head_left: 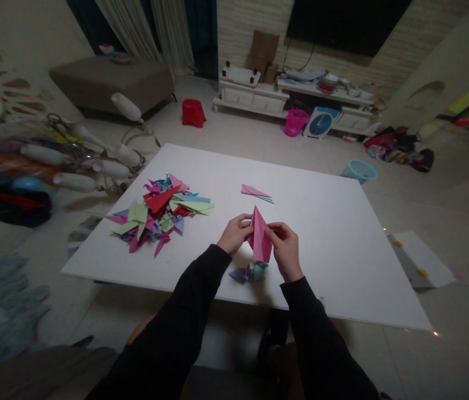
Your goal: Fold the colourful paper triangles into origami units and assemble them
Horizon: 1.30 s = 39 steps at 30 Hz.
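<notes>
A pink folded paper (261, 240), pointed at the top, is held up over the near part of the white table (321, 233). My left hand (236, 233) pinches its left edge, and my right hand (285, 244) grips its right edge between thumb and fingers. Just below the paper, small purple and teal folded papers (247, 273) lie on the table. Farther back rests a small stack of pink and blue folded papers (256, 192). To the left spreads a heap of colourful folded papers (159, 214) in red, green, pink, purple and blue.
A teal basket (359, 171) stands on the floor beyond the table's far right corner. Past the table are a red stool (193, 113), a pink bin (296, 122) and a low white cabinet (251, 99). A lamp with white tubes (111, 168) is near the left edge.
</notes>
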Motion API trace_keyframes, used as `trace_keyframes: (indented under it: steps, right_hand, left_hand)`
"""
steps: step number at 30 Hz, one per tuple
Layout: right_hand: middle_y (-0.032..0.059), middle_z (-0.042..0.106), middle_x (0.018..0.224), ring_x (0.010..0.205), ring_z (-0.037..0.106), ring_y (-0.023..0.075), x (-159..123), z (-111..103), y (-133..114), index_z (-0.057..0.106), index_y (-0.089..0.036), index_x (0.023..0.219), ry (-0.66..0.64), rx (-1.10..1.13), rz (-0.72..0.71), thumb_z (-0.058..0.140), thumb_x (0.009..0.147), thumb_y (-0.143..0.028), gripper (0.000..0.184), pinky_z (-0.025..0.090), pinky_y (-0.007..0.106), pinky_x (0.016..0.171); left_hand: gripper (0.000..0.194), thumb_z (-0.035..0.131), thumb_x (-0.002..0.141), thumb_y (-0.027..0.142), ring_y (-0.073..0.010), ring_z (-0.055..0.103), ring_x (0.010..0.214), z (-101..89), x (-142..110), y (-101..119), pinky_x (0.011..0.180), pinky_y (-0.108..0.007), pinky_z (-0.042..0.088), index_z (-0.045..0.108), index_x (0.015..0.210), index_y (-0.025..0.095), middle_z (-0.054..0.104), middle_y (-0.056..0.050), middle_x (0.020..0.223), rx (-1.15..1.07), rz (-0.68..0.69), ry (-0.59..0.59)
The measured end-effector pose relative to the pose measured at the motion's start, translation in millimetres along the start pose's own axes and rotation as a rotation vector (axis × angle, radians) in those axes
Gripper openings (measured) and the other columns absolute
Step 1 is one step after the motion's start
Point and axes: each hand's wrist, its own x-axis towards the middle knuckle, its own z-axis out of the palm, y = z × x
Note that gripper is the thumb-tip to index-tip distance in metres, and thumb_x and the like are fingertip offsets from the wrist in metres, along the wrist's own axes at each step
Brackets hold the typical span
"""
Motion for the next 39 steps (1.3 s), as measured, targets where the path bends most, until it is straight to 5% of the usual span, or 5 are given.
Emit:
trace_keyframes:
  steps: [4, 15, 31, 39]
  right_hand:
    - [0.0038, 0.071, 0.079, 0.072, 0.063, 0.0183, 3, -5, 2, 0.070, -0.020, 0.083, 0.027, -0.038, -0.018, 0.076, 0.075, -0.038, 0.021, 0.051, 0.032, 0.068]
    - [0.0044, 0.071, 0.079, 0.072, 0.062, 0.0181, 10, -17, 6, 0.070, -0.018, 0.083, 0.127, -0.155, -0.053, 0.071, 0.077, -0.033, 0.016, 0.049, 0.031, 0.067]
    - [0.0027, 0.069, 0.079, 0.076, 0.062, 0.0181, 3, -4, -3, 0.070, -0.020, 0.080, -0.060, -0.047, -0.025, 0.075, 0.078, -0.039, 0.019, 0.049, 0.031, 0.069]
    - [0.0024, 0.070, 0.085, 0.080, 0.065, 0.0184, 2, -1, -1, 0.067, -0.021, 0.086, -0.093, 0.028, -0.016, 0.080, 0.074, -0.035, 0.022, 0.051, 0.033, 0.073]
  left_hand:
    - [0.032, 0.083, 0.059, 0.027, -0.0124, 0.063, 0.060, -4.5, 0, 2, 0.060, -0.023, 0.047, 0.064, 0.081, 0.013, 0.070, -0.003, 0.069, 0.063, 0.035, 0.107]
    - [0.025, 0.077, 0.060, 0.023, -0.0120, 0.055, 0.052, -12.6, -2, 15, 0.051, -0.022, 0.040, 0.065, 0.081, 0.014, 0.067, -0.001, 0.062, 0.248, 0.094, 0.259]
    - [0.027, 0.086, 0.061, 0.032, -0.0140, 0.063, 0.065, -8.0, 2, 5, 0.064, -0.025, 0.049, 0.073, 0.073, 0.012, 0.071, -0.005, 0.071, 0.305, 0.178, 0.179]
    - [0.038, 0.089, 0.058, 0.037, -0.0146, 0.062, 0.063, -4.0, -4, 3, 0.061, -0.027, 0.050, 0.077, 0.082, 0.010, 0.073, -0.007, 0.073, 0.215, 0.036, 0.043]
